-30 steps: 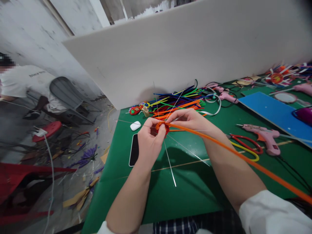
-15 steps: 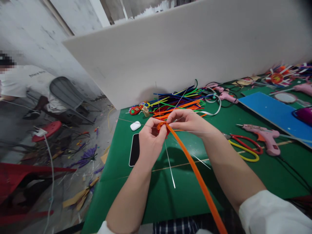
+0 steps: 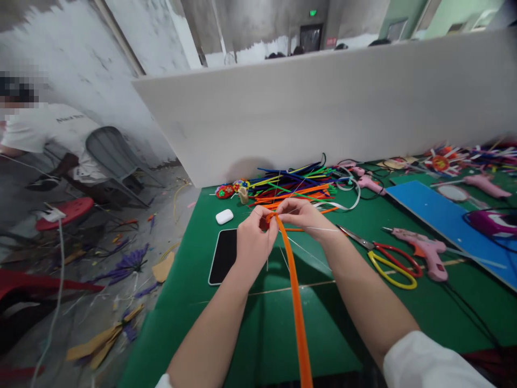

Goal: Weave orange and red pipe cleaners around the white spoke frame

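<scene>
Orange strip (image 3: pixel 297 307) runs right of the phone (image 3: pixel 223 256); fingers of our left hand (image 3: pixel 258 235) pinch its coil (image 3: pixel 270 217), our right hand (image 3: pixel 304 216) the strip alongside. Slackened pinch, we judge, could unwind the coil.

Loose white right sleeve (image 3: pixel 428 362), softly creased, its opening wide around the forearm (image 3: pixel 359 293), a sliver of white left sleeve (image 3: pixel 163 382) showing, both forearms bare, bare hands (image 3: pixel 255 238).

A craft workshop: glue gun (image 3: pixel 424 248), scissors (image 3: pixel 393 264), colourful stem pile (image 3: pixel 297 183).
</scene>
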Demonstrator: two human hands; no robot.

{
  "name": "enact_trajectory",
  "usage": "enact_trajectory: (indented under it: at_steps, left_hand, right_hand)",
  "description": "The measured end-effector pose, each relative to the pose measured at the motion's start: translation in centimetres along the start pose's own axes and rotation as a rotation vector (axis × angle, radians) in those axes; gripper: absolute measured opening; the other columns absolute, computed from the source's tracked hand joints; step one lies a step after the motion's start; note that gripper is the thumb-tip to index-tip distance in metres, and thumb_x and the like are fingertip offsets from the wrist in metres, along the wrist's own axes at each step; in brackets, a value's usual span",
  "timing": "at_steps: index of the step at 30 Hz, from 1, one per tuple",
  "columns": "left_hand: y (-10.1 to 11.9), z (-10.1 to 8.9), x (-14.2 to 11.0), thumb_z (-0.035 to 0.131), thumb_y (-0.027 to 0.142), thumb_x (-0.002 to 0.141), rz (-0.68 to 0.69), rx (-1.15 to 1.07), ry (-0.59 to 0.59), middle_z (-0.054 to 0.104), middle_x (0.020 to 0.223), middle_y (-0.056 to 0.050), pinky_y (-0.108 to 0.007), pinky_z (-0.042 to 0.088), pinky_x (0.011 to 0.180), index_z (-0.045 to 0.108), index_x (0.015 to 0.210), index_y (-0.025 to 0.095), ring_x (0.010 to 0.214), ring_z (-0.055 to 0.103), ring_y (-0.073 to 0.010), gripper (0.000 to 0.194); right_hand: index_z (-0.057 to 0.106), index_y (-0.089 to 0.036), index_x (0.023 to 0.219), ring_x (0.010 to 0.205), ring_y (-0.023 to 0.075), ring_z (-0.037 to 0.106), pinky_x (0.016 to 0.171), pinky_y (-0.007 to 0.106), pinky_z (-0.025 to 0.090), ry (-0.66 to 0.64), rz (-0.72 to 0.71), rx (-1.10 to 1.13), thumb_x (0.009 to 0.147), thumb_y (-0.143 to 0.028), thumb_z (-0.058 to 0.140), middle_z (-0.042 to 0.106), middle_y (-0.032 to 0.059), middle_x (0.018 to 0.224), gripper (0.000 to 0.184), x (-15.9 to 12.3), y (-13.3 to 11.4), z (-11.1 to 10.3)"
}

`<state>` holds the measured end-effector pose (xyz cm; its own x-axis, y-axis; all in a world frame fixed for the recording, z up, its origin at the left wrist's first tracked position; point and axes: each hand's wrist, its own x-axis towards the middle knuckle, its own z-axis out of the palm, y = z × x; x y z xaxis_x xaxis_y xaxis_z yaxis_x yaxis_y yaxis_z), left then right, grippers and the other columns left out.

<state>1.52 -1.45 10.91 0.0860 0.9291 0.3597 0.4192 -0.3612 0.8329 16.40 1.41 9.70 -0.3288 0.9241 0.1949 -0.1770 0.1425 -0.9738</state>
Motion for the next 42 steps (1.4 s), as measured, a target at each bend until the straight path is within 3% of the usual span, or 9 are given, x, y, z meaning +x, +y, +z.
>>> enact_trajectory:
  at_steps: [5, 10, 18, 30, 34, 38, 42]
  left_hand:
    - [-0.3, -0.3, 0.5, 0.052, 0.025, 0.075, -0.019, -0.042, -0.011, 0.056, 0.062, 0.004, -0.02, 0.039, 0.052, 0.054, 0.075, 0.019, 0.054, 0.051, -0.0093, 0.007]
    - [-0.7, -0.4, 0.8, 0.055, 0.025, 0.07, -0.135, -0.241, -0.098, 0.055, 0.059, 0.004, -0.02, 0.042, 0.049, 0.051, 0.073, 0.018, 0.053, 0.052, -0.01, 0.008]
    - [-0.6, 0.2, 1.1, 0.055, 0.024, 0.07, -0.249, -0.338, -0.097, 0.054, 0.056, 0.005, -0.016, 0.034, 0.038, 0.051, 0.073, 0.016, 0.044, 0.048, -0.0065, 0.009]
    - [-0.2, 0.1, 0.7, 0.058, 0.026, 0.072, -0.232, -0.313, -0.08, 0.056, 0.057, 0.005, -0.016, 0.035, 0.038, 0.05, 0.073, 0.016, 0.044, 0.05, -0.0062, 0.013]
    - [-0.5, 0.1, 1.0, 0.06, 0.026, 0.07, -0.24, -0.357, -0.092, 0.056, 0.058, 0.004, -0.017, 0.033, 0.035, 0.054, 0.078, 0.014, 0.041, 0.05, -0.0068, 0.016]
    - [-0.8, 0.1, 1.3, 0.061, 0.025, 0.068, -0.233, -0.409, -0.078, 0.055, 0.056, 0.005, -0.017, 0.031, 0.032, 0.053, 0.077, 0.014, 0.038, 0.05, -0.0072, 0.016]
    - [-0.9, 0.0, 1.4, 0.06, 0.024, 0.068, -0.255, -0.354, -0.117, 0.054, 0.054, 0.005, -0.017, 0.03, 0.032, 0.052, 0.076, 0.014, 0.04, 0.05, -0.0077, 0.015]
  right_hand:
    - [0.058, -0.017, 0.074, 0.066, 0.0099, 0.059, 0.068, 0.025, 0.048, 0.051, 0.016, 0.04, 0.064, -0.03, 0.073, 0.061, -0.0026, 0.069, 0.022, 0.6, 0.9, 0.6]
    - [0.058, -0.017, 0.079, 0.067, 0.0103, 0.06, 0.067, 0.025, 0.049, 0.058, -0.026, 0.103, 0.064, -0.029, 0.072, 0.061, -0.0022, 0.075, 0.023, 0.7, 1.4, 1.1]
    - [0.058, -0.017, 0.073, 0.058, 0.0081, 0.057, 0.058, 0.022, 0.048, 0.097, -0.07, 0.133, 0.066, -0.028, 0.071, 0.061, -0.0038, 0.066, 0.018, 0.7, 1.6, 1.4]
    - [0.054, -0.017, 0.074, 0.056, 0.0087, 0.057, 0.054, 0.022, 0.047, 0.052, -0.085, 0.136, 0.069, -0.03, 0.068, 0.057, -0.0039, 0.064, 0.02, 0.2, 0.3, 1.8]
    - [0.057, -0.017, 0.081, 0.066, 0.0107, 0.058, 0.063, 0.026, 0.048, 0.025, -0.086, 0.013, 0.071, -0.033, 0.065, 0.06, -0.0004, 0.074, 0.02, -0.1, -0.5, 1.0]
    - [0.056, -0.021, 0.105, 0.077, 0.0124, 0.058, 0.071, 0.028, 0.047, 0.133, -0.16, -0.087, 0.075, -0.037, 0.059, 0.06, 0.0019, 0.086, 0.034, -0.6, -2.0, -1.0]
    - [0.052, -0.023, 0.113, 0.088, 0.0155, 0.057, 0.077, 0.032, 0.045, 0.46, -0.304, -0.397, 0.078, -0.039, 0.057, 0.059, 0.0038, 0.095, 0.039, -2.2, -4.4, -2.5]
